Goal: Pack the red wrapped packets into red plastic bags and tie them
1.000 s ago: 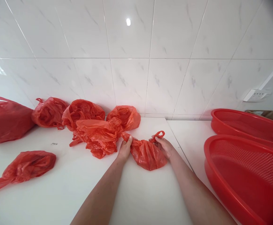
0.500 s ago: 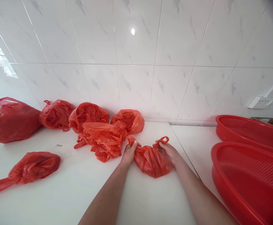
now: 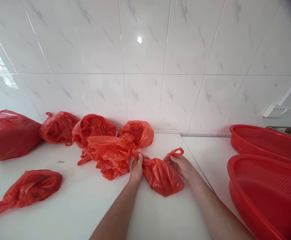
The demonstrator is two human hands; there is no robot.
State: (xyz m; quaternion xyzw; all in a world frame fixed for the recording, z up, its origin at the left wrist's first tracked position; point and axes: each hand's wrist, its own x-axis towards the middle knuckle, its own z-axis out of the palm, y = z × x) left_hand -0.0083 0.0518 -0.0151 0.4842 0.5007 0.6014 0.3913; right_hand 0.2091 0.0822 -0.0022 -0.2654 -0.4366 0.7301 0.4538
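Note:
A small red plastic bag (image 3: 163, 178) hangs between my two hands, low over the white table (image 3: 160, 220). My left hand (image 3: 136, 169) grips its gathered left end, thumb on top. On the other side my right hand (image 3: 182, 165) is closed around the right end, and a twisted handle loop sticks up above the fingers. What the bag holds is hidden. Just left of my left hand lies a crumpled heap of red plastic bags (image 3: 110, 153), close against it.
Along the tiled wall stand more red bags: a large full one (image 3: 12, 136), a bunched one (image 3: 58, 128) and two with open mouths (image 3: 95, 125). Another bag (image 3: 34, 188) lies at the front left. Red plastic baskets (image 3: 240, 186) occupy the right side, below a wall socket (image 3: 277, 111).
Both hands keep their hold on the small bag and have drawn slightly apart, stretching its top. The whole scene sits a little lower as the view has tipped up.

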